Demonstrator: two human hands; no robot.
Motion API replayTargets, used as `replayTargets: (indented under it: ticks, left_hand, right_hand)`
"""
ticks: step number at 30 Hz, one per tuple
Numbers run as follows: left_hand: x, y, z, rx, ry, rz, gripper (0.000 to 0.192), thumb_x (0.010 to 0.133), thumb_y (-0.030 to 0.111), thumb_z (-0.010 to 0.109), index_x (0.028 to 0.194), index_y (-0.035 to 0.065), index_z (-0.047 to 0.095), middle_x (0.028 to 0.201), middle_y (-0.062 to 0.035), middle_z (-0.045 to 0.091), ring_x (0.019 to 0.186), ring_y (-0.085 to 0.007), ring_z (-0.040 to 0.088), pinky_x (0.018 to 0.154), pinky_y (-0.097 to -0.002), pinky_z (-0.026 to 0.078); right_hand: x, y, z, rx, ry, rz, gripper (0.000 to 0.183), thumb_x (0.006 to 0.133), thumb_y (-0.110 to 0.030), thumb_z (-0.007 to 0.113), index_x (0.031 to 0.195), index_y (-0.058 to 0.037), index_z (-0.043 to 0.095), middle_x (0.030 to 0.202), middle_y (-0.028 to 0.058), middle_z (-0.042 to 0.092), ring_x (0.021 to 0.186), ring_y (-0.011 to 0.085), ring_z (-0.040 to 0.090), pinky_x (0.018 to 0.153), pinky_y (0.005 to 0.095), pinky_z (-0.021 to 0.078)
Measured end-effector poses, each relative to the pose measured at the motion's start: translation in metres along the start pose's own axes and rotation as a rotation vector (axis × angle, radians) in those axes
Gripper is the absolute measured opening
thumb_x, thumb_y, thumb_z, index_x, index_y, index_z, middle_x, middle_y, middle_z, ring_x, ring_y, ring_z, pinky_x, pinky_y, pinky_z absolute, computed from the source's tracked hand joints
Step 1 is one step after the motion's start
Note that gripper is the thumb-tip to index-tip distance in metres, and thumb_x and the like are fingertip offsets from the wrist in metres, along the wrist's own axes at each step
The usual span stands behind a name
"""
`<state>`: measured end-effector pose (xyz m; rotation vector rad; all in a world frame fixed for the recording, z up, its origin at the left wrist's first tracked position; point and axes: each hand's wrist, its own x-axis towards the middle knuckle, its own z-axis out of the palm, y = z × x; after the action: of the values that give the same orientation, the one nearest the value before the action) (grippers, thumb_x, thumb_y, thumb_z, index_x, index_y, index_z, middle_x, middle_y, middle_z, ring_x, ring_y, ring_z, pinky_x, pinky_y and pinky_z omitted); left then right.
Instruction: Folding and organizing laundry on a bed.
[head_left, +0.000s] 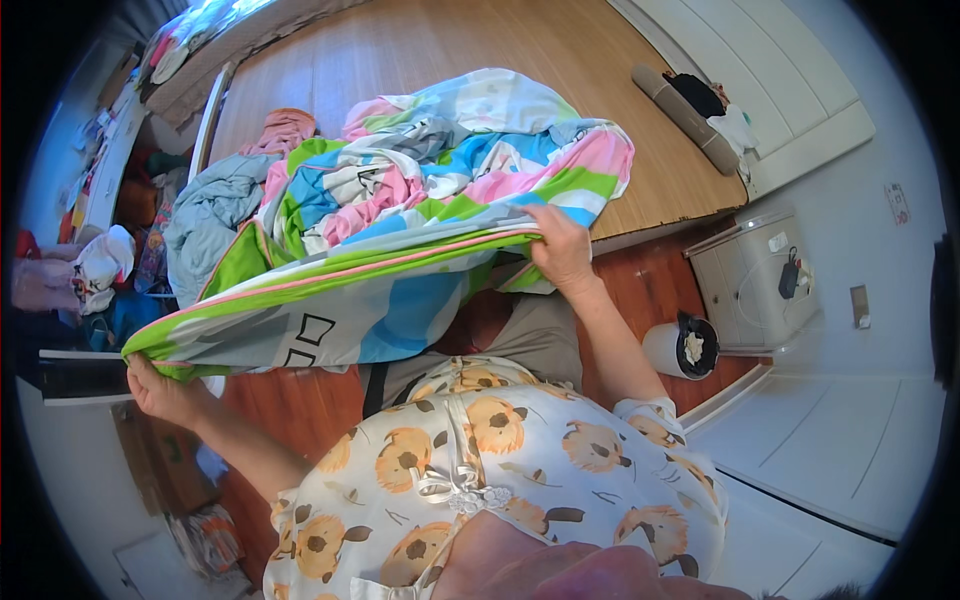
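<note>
A large patterned cloth cover (405, 319), in green, blue, pink, white and grey, is stretched between my hands. It looks like a duvet cover. My left hand (161, 394) grips its corner at the far left. Higher up on the right, my right hand (561, 247) pinches the same green edge with pink piping. The rest of the cover lies bunched on the wooden bed board (337, 52). Beside the heap rest a crumpled light-blue cloth (214, 214) and a pink cloth (283, 131).
A long brown bolster (684, 120) with dark and white cloths lies by the white headboard (780, 67). A bedside cabinet (742, 285) and a lined waste bin (664, 351) stand to the right. Cluttered shelving (105, 180) is at left; cardboard boxes (176, 465) sit lower left.
</note>
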<state>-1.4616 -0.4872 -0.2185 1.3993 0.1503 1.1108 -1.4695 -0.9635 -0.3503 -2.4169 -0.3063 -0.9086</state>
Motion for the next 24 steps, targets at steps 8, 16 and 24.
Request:
replayTargets:
  ticks: [8,16,24]
  left_hand:
    - [0.030,-0.028,-0.029,-0.149,0.109,-0.129,0.022,0.089,0.021,0.060,0.093,-0.0006,0.059,0.088,-0.0092,0.062,0.075,-0.0180,0.062,0.064,-0.0311,0.053]
    - [0.018,-0.062,-0.017,-0.014,-0.308,-0.269,0.019,0.093,0.020,0.054,0.089,0.0024,0.060,0.077,-0.0052,0.062,0.048,-0.0094,0.054,0.046,-0.0221,0.043]
    - [-0.136,-0.050,0.080,0.220,-1.176,-0.359,0.061,0.075,0.016,0.071,0.130,0.0102,0.045,0.078,-0.0043,0.061,0.059,-0.0084,0.054,0.055,-0.0245,0.045]
  right_hand:
    - [-0.050,0.099,-0.036,-0.457,0.126,0.271,0.032,0.069,0.000,0.057,0.101,-0.0044,0.058,0.092,0.0135,0.056,0.087,0.0338,0.055,0.075,0.0415,0.0448]
    - [-0.089,0.155,-0.071,0.313,0.628,0.963,0.015,0.081,-0.011,0.050,0.080,-0.0038,0.063,0.078,0.0132,0.065,0.074,0.0269,0.064,0.065,0.0373,0.0509]
    - [-0.004,-0.047,0.042,0.223,-0.355,0.346,0.023,0.069,-0.005,0.059,0.091,-0.0056,0.064,0.090,0.0174,0.064,0.083,0.0366,0.061,0.075,0.0393,0.0478]
